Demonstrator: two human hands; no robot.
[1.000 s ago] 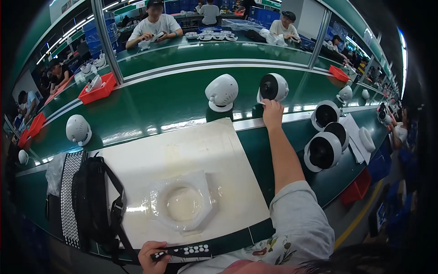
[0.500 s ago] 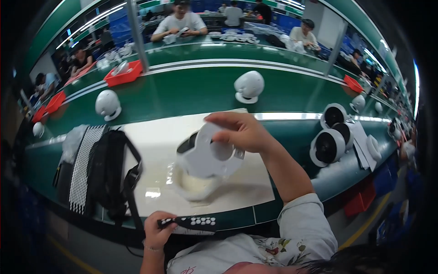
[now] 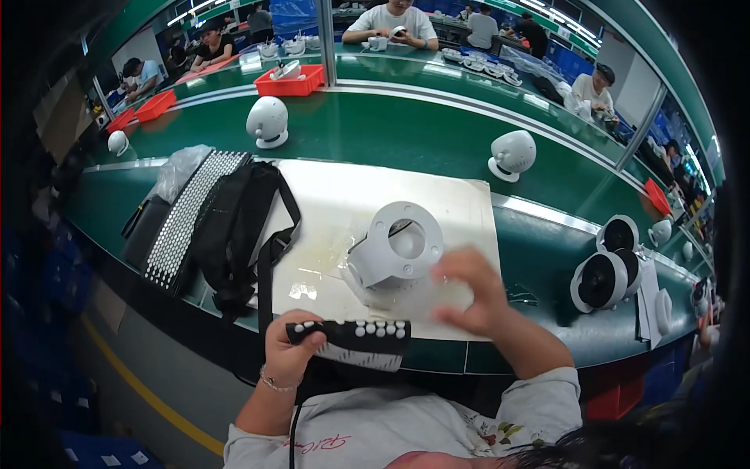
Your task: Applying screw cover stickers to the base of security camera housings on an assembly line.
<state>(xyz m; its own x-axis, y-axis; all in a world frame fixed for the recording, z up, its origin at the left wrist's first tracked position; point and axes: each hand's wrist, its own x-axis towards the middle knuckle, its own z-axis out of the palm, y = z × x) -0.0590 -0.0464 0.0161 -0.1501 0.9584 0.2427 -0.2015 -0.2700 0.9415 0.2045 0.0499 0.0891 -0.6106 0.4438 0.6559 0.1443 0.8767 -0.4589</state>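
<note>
My left hand [image 3: 287,353] pinches a black strip with round white pads [image 3: 367,331] near the front edge of the bench. The strip's lower face shows pale rows. Beyond it a white plastic housing [image 3: 373,264] rests on the pale mat [image 3: 461,211], its flat ring-shaped base [image 3: 432,234] turned up and small round spots around the ring. Just right of the housing, apart from it, my right hand [image 3: 476,295] is blurred by motion. Its fingers and thumb are spread, with nothing visible between them.
A black bag [image 3: 234,227] and a sheet of white pads [image 3: 191,215] lie left of the mat. White rounded devices [image 3: 268,123] stand on the green belt. Black-faced white units [image 3: 600,280] sit at the right. Across the belt, people work near a red tray [image 3: 289,80].
My right hand has let go of the white housing, which now rests base up on the mat. The view has swung left, and my left hand has lifted the strip somewhat.
</note>
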